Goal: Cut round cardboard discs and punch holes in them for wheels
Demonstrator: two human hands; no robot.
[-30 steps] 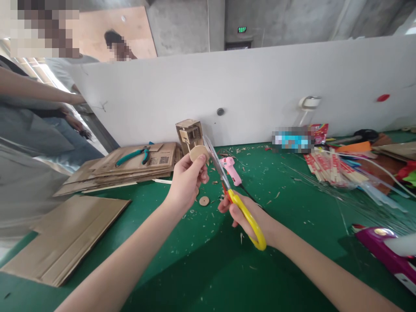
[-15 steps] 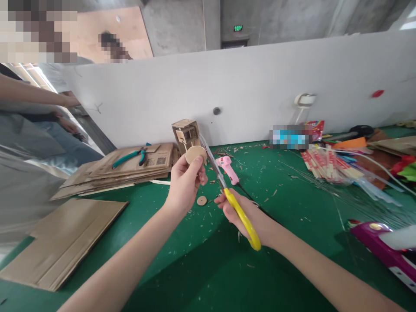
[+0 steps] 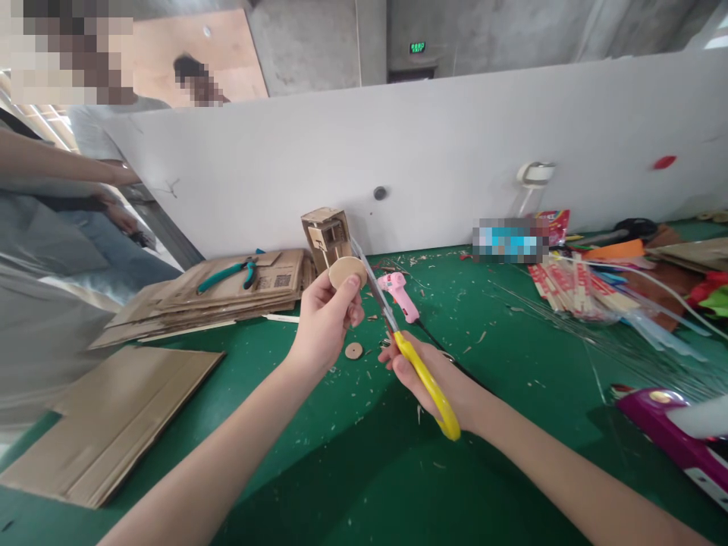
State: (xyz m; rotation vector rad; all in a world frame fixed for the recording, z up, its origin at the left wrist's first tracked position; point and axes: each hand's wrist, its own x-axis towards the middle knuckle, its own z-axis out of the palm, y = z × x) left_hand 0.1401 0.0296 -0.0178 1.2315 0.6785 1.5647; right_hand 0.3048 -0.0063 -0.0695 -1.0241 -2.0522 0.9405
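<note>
Between thumb and fingers, my left hand (image 3: 327, 318) pinches a round cardboard disc (image 3: 344, 271). My right hand (image 3: 424, 375) is closed on yellow-handled scissors (image 3: 426, 375), whose blades point up and away, just right of the disc. Whether the blades touch the disc's edge I cannot tell. A smaller disc with a centre hole (image 3: 353, 350) lies on the green table below my hands. Behind the blades rests a pink glue gun (image 3: 400, 296) with a dark cord. Beyond my left hand stands a small cardboard box structure (image 3: 325, 227) with sticks in it.
Stacked cardboard (image 3: 267, 280) with teal pliers (image 3: 227, 274) on top lies at left, a loose sheet (image 3: 114, 425) nearer. Sticks in red-and-white wrappers (image 3: 569, 284) and a magenta device (image 3: 665, 432) are at right. A white partition (image 3: 273, 167) borders the table; people stand at left.
My left hand's disc has shifted slightly to the right and turned a little. The scissors stay in my right hand, almost in the same place.
</note>
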